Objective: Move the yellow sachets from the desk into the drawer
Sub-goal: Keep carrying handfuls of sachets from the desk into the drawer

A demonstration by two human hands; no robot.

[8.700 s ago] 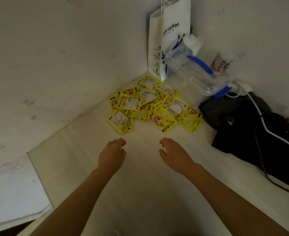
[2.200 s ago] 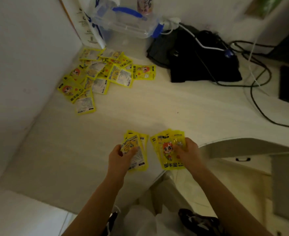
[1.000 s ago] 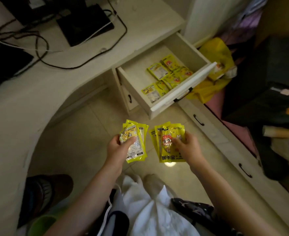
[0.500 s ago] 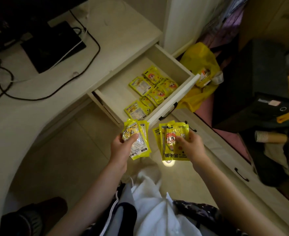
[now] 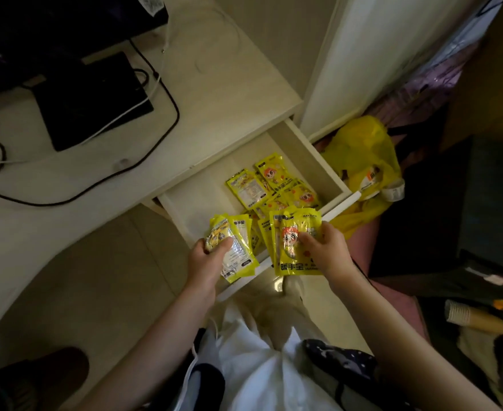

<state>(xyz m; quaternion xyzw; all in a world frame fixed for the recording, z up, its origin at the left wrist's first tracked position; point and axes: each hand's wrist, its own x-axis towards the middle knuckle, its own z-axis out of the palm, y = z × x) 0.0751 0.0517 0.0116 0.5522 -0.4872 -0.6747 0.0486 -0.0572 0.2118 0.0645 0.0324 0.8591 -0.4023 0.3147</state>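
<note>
Spanning the upper left, pale desk (image 5: pixel 238 84) curves down toward the lower left, carrying a dark flat device (image 5: pixel 90 99) with black and white cables (image 5: pixel 167 114) looping over the top. White cabinet panel (image 5: pixel 359 48) stands upright just right of the desk end. Drawer (image 5: pixel 196 203) sits pulled out from under the desk edge, open top facing the camera, pale inside. Yellow plastic bag (image 5: pixel 362 149) lies crumpled on the floor just beyond the drawer's right corner. Dark box (image 5: pixel 481 203) at far right, well apart from the drawer. Person's white garment (image 5: pixel 262 366) fills bottom centre, both bare forearms reaching up from it.

Loose sachets in drawer (image 5: pixel 271 185) — a small overlapping cluster toward the right half of the drawer, printed with a cartoon face, some face down.

Left hand (image 5: pixel 205 259) grips left sachet stack (image 5: pixel 238 247), thumb pressed across the front, stack fanned and tilted, held over the drawer's front edge. Right hand (image 5: pixel 327 250) pinches right sachet stack (image 5: pixel 296 241), thumb on the front, fingers behind, cartoon face showing — it hangs over the drawer's front right part. The two hands are apart, the stacks near each other; whether they touch can't be told.
</note>
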